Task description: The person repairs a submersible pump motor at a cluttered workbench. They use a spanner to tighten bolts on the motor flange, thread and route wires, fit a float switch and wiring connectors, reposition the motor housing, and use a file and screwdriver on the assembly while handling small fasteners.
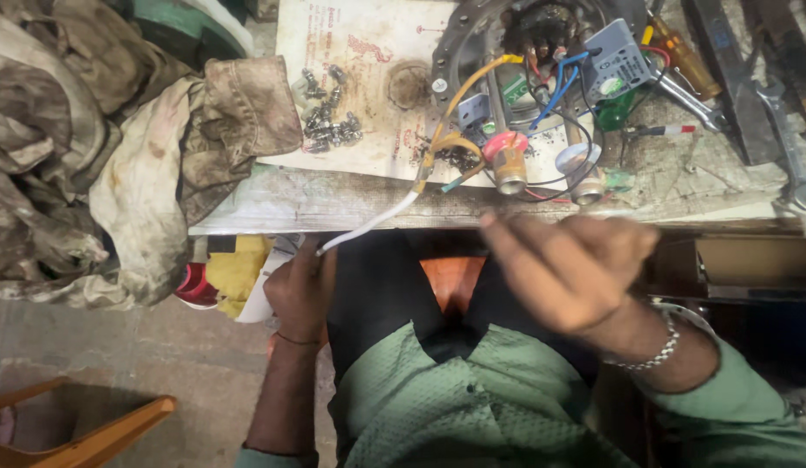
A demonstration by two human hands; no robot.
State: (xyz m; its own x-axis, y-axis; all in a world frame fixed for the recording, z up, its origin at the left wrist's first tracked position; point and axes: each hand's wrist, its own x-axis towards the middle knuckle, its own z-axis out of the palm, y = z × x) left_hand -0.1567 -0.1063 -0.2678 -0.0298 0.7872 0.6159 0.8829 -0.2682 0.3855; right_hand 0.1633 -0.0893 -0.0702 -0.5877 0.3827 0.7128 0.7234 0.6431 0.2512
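A left hand [301, 290] pinches the white cable [368, 227] below the workbench [334, 204]; the right hand [569, 270] hovers blurred, empty, half-curled. Steady tension seems wise.

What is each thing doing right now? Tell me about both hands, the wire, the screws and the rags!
left hand: closed around the white cable, below the bench edge
right hand: raised, blurred, holding nothing that shows
white cable: hanging off the bench, sheath split into coloured wires
screws: loose, piled on the paper
rags: crumpled, dirty, heaped
spanner: lying flat
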